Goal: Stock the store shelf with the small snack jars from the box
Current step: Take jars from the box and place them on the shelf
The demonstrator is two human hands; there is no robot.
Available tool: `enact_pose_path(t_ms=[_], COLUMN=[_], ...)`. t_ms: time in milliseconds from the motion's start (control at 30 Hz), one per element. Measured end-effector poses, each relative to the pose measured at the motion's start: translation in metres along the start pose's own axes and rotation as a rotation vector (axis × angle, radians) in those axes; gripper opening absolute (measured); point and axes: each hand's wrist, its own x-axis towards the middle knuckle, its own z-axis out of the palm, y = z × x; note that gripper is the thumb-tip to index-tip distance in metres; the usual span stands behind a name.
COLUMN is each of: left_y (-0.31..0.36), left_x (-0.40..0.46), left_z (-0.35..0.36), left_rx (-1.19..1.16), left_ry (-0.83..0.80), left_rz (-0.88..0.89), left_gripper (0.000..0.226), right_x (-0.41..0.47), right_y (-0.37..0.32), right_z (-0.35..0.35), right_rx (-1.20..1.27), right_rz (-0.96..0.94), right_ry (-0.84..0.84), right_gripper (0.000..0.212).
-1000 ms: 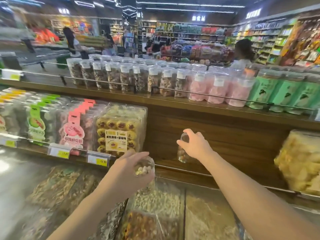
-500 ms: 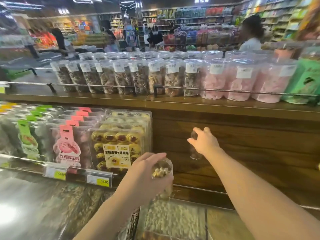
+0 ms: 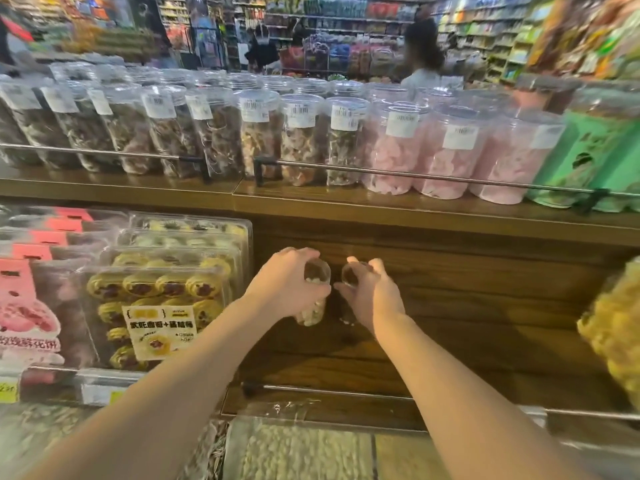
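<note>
The wooden shelf (image 3: 450,341) carries clear pastry boxes (image 3: 162,299) at its left and a yellow snack bag (image 3: 613,327) at right.

Wooden shelving (image 3: 433,216) fronts blurred, brightly lit store aisles (image 3: 346,26)

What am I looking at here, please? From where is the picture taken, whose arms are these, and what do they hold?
There is no machine here. The picture comes from a camera worn on a person's head, looking forward and down, so the two bare arms are that person's own.

The place is a shop. The left hand grips a small clear jar with pale snacks inside. The right hand grips a second jar; its contents are hard to make out. Both jars are held side by side in the empty wooden part of the lower shelf.

Left of them stand pastry boxes. On the upper shelf, behind a metal rail, stands a row of tall tubs. Other people are in the background.
</note>
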Motion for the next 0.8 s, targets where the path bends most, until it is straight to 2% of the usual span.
enact_pose_path(t_ms=[67, 133, 333, 500, 667, 733, 800], left_y=[0.001, 0.003, -0.002, -0.006, -0.001, 0.001, 0.002], left_x=[0.009, 0.015, 0.024, 0.021, -0.002, -0.019, -0.04], left_z=[0.0, 0.003, 0.019, 0.024, 0.004, -0.009, -0.025], left_rx=[0.005, 0.004, 0.012, 0.043, 0.083, 0.094, 0.109], left_ry=[0.017, 0.018, -0.032, 0.053, 0.093, 0.094, 0.093], left_rz=[-0.002, 0.001, -0.038, -0.037, 0.006, 0.024, 0.04], left_gripper=[0.071, 0.07, 0.069, 0.063, 0.056, 0.052, 0.05], right_x=[-0.001, 0.0, 0.001, -0.001, -0.005, -0.009, -0.017], right_y=[-0.002, -0.001, 0.0, -0.003, -0.02, -0.029, -0.035], right_z=[0.0, 0.001, 0.002, -0.002, -0.02, -0.033, -0.047], right_rx=[0.046, -0.017, 0.003, -0.04, -0.102, -0.172, -0.219], right_rz=[0.025, 0.0, -0.005, 0.006, 0.078, 0.11, 0.136], right_ry=[0.041, 0.072, 0.047, 0.035, -0.096, -0.184, -0.203], right_gripper=[0.062, 0.062, 0.065, 0.067, 0.069, 0.079, 0.088])
